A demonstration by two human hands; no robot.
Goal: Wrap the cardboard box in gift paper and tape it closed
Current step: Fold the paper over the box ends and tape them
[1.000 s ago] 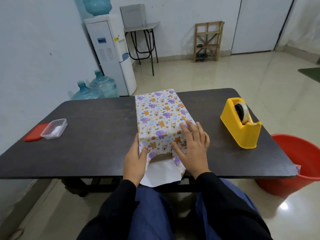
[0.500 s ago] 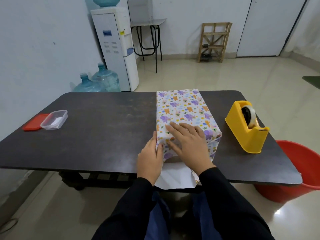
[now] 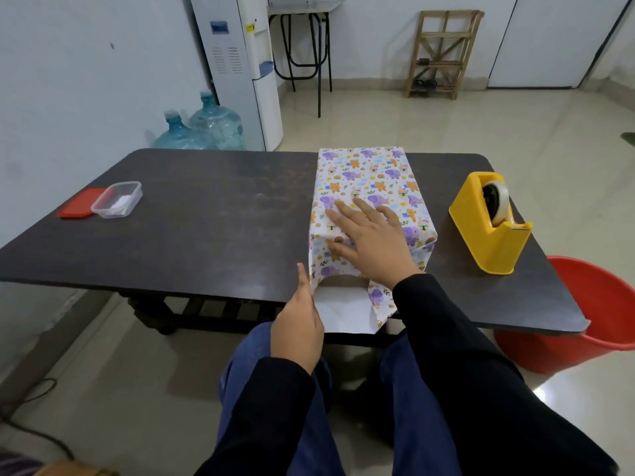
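Cardboard box (image 3: 343, 280) in gift paper (image 3: 364, 173) lies on the bench (image 3: 206, 218) beneath the right hand (image 3: 371, 242), fingers flat and spread, near end open; the left hand (image 3: 299, 324) touches the left flap (image 3: 318, 266), its fingers hidden, and would best crease that flap tightly inward while the right fingers press down.

1. A person's right hand (image 3: 374, 242) lies flat, fingers spread, on the cardboard box (image 3: 343, 280), which is covered in animal-print gift paper (image 3: 367, 173) on a dark table (image 3: 206, 218).
2. The left hand (image 3: 299, 324) touches the paper's near left edge; its grip is hidden.
3. The near end gapes open.
4. A yellow tape dispenser (image 3: 488, 235) stands apart, to the right.
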